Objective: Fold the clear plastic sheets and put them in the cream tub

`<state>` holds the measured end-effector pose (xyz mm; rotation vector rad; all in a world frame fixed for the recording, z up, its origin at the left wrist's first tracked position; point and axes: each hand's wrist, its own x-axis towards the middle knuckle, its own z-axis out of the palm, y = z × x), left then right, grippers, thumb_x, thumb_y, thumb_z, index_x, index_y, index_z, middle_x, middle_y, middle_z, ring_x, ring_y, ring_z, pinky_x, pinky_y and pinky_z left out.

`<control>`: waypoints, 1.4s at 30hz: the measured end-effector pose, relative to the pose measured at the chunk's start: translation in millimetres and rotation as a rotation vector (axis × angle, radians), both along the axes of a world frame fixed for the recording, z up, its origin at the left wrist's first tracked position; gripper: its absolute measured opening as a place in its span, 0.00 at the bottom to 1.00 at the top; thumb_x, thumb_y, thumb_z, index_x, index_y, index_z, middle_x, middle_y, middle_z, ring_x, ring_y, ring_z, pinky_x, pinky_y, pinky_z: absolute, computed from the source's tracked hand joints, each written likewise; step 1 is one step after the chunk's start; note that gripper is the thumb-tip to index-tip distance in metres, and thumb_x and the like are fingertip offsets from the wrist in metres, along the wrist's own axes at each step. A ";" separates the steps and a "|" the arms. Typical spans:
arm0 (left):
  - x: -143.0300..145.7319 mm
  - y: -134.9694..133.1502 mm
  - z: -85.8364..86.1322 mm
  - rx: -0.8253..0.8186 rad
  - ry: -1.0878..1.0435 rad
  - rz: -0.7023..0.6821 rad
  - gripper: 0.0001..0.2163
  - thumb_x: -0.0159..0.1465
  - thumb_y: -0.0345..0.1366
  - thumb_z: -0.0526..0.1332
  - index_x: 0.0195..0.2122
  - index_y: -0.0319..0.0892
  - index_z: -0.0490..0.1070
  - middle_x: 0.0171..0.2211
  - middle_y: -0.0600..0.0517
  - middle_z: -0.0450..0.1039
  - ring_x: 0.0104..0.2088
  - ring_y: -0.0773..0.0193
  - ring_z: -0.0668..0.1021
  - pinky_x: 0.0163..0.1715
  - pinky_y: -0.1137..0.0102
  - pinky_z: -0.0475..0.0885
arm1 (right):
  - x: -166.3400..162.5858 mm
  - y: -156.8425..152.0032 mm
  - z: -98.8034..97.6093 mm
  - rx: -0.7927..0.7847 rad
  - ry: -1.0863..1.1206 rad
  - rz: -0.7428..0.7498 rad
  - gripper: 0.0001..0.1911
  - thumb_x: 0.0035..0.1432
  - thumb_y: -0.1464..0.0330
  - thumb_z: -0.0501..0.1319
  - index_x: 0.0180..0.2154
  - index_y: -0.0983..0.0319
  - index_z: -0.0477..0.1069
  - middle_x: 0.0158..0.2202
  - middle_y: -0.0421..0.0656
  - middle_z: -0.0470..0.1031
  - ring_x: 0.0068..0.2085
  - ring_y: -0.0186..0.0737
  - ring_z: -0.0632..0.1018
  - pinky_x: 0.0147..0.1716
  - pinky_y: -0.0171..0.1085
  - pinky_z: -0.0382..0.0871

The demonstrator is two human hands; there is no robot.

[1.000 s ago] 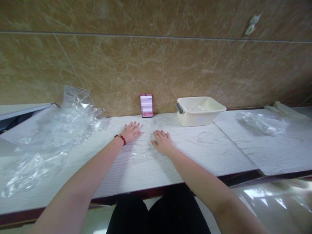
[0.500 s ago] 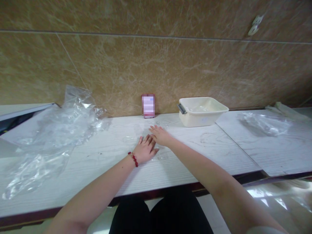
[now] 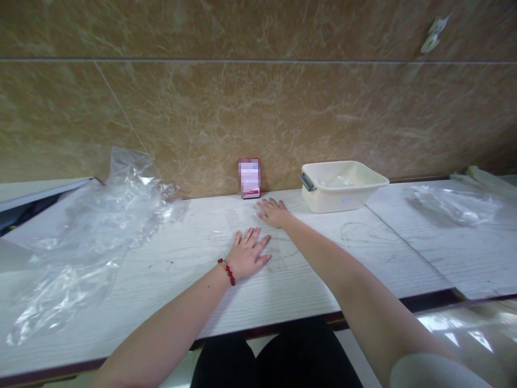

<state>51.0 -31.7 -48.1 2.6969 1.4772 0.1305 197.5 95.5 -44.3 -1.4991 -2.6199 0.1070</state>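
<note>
A clear plastic bag (image 3: 226, 235), barely visible against the white wood-grain table (image 3: 169, 302), lies flat beneath and around my hands. My left hand (image 3: 247, 254), with a red bead bracelet (image 3: 227, 271) at the wrist, presses palm down on it with fingers spread. Farther back, my right hand (image 3: 273, 212) rests palm down too, its fingers stretched out toward the wall. Neither hand grips anything. The exact outline of the bag is hard to make out.
A phone (image 3: 249, 179) leans on the marbled wall (image 3: 202, 118). Right of it stands a cream plastic bin (image 3: 343, 202) with clear plastic inside. Crumpled clear bags (image 3: 109, 215) pile up at left, beside an open box (image 3: 44, 194). Another clear plastic bundle (image 3: 456, 207) lies at right.
My right hand has slid away from my left, back toward the phone. My left hand's fingers have spread wider, and the two hands no longer touch. The view has shifted slightly.
</note>
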 end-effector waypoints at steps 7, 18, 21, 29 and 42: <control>0.5 -1.6 2.5 0.000 0.020 0.009 0.26 0.59 0.52 0.39 0.57 0.49 0.46 0.59 0.44 0.40 0.58 0.50 0.46 0.51 0.49 0.40 | -21.3 7.7 -2.2 -0.012 -0.039 0.274 0.29 0.57 0.54 0.39 0.57 0.59 0.44 0.59 0.42 0.43 0.59 0.42 0.45 0.54 0.46 0.37; -1.2 -5.1 5.8 -0.018 0.004 -0.023 0.26 0.58 0.52 0.39 0.57 0.50 0.46 0.59 0.45 0.41 0.58 0.50 0.46 0.50 0.48 0.41 | -9.6 10.5 -0.1 -0.012 0.002 -0.066 0.30 0.56 0.52 0.34 0.58 0.55 0.39 0.60 0.40 0.37 0.59 0.44 0.38 0.53 0.50 0.31; -2.1 -6.5 6.1 -0.024 0.003 -0.034 0.26 0.58 0.53 0.39 0.57 0.51 0.46 0.59 0.46 0.40 0.58 0.50 0.45 0.51 0.48 0.40 | -1.6 8.5 -3.7 -0.020 -0.023 -0.178 0.32 0.55 0.51 0.33 0.58 0.57 0.39 0.60 0.43 0.34 0.59 0.46 0.35 0.53 0.51 0.28; -2.9 -7.3 7.6 -0.010 -0.043 -0.028 0.27 0.57 0.54 0.40 0.57 0.50 0.46 0.59 0.46 0.41 0.58 0.50 0.46 0.51 0.50 0.42 | 2.9 13.7 -5.5 -0.112 -0.056 -0.228 0.33 0.54 0.49 0.32 0.58 0.55 0.37 0.60 0.41 0.31 0.58 0.46 0.33 0.52 0.53 0.27; -87.8 34.2 34.6 0.156 -0.191 0.644 0.18 0.56 0.40 0.48 0.45 0.38 0.64 0.35 0.45 0.70 0.36 0.59 0.73 0.38 0.66 0.66 | -1.4 -7.1 26.3 0.053 0.182 -0.266 0.28 0.57 0.54 0.38 0.54 0.59 0.53 0.58 0.47 0.47 0.58 0.49 0.43 0.52 0.50 0.39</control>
